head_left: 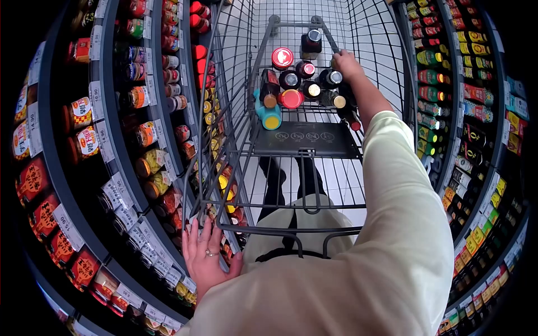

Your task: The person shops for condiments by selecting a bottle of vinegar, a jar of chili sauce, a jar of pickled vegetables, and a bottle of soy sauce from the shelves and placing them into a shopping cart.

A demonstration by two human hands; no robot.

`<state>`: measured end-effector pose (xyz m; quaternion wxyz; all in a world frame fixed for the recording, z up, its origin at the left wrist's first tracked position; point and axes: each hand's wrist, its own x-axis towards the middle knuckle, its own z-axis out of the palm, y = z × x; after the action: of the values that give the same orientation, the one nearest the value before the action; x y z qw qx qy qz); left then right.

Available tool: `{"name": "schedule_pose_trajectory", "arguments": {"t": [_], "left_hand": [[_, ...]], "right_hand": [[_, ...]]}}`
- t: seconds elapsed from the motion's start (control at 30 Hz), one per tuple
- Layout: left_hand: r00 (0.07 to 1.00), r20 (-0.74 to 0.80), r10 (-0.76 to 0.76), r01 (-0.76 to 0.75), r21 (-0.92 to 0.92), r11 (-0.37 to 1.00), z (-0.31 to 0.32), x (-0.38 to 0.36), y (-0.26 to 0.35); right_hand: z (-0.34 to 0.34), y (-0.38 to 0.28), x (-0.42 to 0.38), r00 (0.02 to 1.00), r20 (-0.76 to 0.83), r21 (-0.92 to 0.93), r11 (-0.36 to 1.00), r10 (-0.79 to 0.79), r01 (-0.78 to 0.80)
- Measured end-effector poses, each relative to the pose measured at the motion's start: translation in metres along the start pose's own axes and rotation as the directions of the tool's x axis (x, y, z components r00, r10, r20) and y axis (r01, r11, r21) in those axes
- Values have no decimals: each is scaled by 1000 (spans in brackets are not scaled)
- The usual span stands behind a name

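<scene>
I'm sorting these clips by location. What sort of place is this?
Most likely a supermarket aisle. A grey wire shopping cart holds dark glass bottles with coloured caps, and long shelves on both sides carry rows of jars and bottles behind white price tags. The right hand reaches into the cart.

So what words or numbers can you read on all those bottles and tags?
None can be read.
Bottle labels on the left shelves: blurred.
White price tags on the shelf edges: too small.
Dark panel in the cart: round symbols only, no letters I can make out.
Red cap: a white mark, unreadable.
Bottle labels on the right shelves: blurred.
</scene>
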<state>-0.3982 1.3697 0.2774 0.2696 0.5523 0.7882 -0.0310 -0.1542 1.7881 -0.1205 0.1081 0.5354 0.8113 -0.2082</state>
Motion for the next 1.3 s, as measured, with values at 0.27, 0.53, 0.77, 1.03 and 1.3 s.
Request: {"name": "schedule_pose_trajectory", "arguments": {"t": [0.27,0.53,0.77,1.03,1.3], "left_hand": [[997,-78,-22,20,-30,999,1,-2,8],[963,-265,45,-56,-33,998,8,-9,3],[802,-575,162,-225,-39,974,19,-17,-8],[707,-611,355,-445,5,895,26,-31,-26],[815,-431,386,-356,152,922,36,-39,-33]], "right_hand": [[-9,0,1,985,-14,-13,985,-173,173],[-141,7,-122,928,57,60,929,-369,366],[-248,-53,-408,953,-208,197,946,-218,259],[-207,-70,-573,922,-299,1,967,-244,257],[-165,-66,-550,843,-538,-141,988,-20,-67]]}}
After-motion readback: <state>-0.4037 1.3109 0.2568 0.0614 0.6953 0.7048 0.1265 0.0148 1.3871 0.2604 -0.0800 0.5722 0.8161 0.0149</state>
